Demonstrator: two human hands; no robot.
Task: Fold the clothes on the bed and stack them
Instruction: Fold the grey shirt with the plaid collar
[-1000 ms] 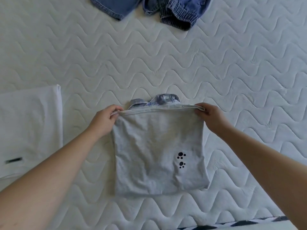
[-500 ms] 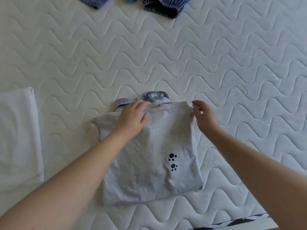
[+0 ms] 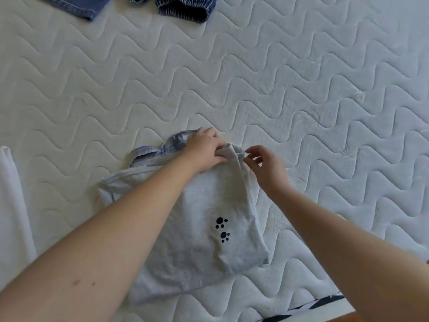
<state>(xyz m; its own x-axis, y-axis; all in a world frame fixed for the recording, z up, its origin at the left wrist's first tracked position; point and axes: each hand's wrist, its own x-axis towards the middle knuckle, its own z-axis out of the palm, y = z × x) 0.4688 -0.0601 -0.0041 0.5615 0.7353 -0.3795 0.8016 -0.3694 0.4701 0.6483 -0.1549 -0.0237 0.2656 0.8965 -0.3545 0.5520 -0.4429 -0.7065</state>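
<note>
A grey folded garment (image 3: 199, 247) with small black paw prints lies on the white quilted bed (image 3: 301, 101) in front of me. Under its far edge peeks a blue checked garment (image 3: 160, 148). My left hand (image 3: 205, 148) rests on the grey garment's far right corner and bunches the cloth there. My right hand (image 3: 264, 167) is just to the right of it, fingers spread, its fingertips touching the same raised fold. My left forearm covers part of the grey cloth.
Folded white cloth (image 3: 11, 205) lies at the left edge. Blue denim (image 3: 76, 5) and a dark striped garment (image 3: 185, 10) lie at the far top. A striped edge (image 3: 313, 307) marks the bed's near side.
My left hand slid right across the far edge to the right corner and gathered the cloth. My right hand stayed near that corner. The left part of the grey garment spread out.
</note>
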